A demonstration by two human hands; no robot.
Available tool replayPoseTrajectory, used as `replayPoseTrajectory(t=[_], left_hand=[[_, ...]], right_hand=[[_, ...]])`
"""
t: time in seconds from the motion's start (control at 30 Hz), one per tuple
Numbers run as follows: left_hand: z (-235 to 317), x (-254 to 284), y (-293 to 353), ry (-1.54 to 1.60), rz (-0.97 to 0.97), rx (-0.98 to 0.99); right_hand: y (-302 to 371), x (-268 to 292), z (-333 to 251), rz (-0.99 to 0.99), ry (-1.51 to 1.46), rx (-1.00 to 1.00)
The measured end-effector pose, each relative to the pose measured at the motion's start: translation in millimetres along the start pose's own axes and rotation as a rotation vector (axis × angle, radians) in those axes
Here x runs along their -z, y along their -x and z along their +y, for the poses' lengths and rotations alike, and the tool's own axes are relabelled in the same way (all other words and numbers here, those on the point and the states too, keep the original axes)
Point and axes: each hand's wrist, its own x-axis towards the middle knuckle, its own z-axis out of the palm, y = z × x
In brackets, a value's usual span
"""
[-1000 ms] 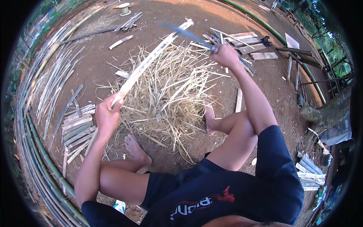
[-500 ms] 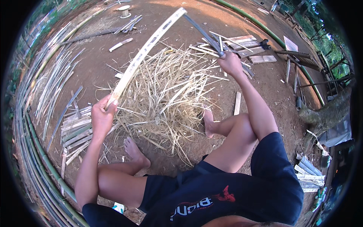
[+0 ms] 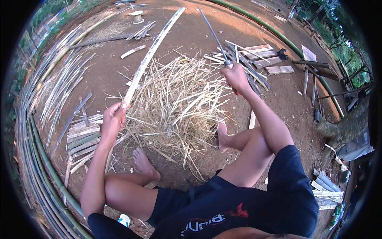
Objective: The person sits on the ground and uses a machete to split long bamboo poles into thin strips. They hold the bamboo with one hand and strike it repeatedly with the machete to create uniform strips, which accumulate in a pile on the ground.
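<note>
My left hand (image 3: pixel 114 122) is closed around the lower end of a long, flat bamboo strip (image 3: pixel 153 49), pale with dark marks along its face. The strip slants up and away to the right. In my right hand (image 3: pixel 235 77) is the handle of a long-bladed knife (image 3: pixel 214 34), its thin dark blade pointing away and slightly left. Blade and strip are apart, with a gap between their far ends. Below and between my hands lies a heap of bamboo shavings (image 3: pixel 175 107) on the ground, between my bare feet.
Split bamboo pieces (image 3: pixel 83 139) are stacked at my left, near long bamboo poles (image 3: pixel 43 159). More slats (image 3: pixel 262 59) lie ahead on the right. A green bamboo pole (image 3: pixel 274 30) crosses the far right, and a tree trunk (image 3: pixel 342 125) stands right.
The knife blade has come away from the far end of the strip and now points more directly ahead. My right hand has shifted slightly left and nearer; the strip's far end has moved left.
</note>
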Motion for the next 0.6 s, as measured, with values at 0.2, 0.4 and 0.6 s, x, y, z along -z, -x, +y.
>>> replayPoseTrajectory(t=[0.2,0.4,0.6], left_hand=[[4,-7,4,-0.059,0.007,-0.004],[-9,-2,3,-0.075,-0.077,0.000],[-8,1,11,-0.036,-0.118,0.019]], right_hand=[[19,-2,-23,-0.012,0.555,0.354],[-13,10,-4,0.108,0.428,0.199],[-24,21,6,0.146,0.453,0.183]])
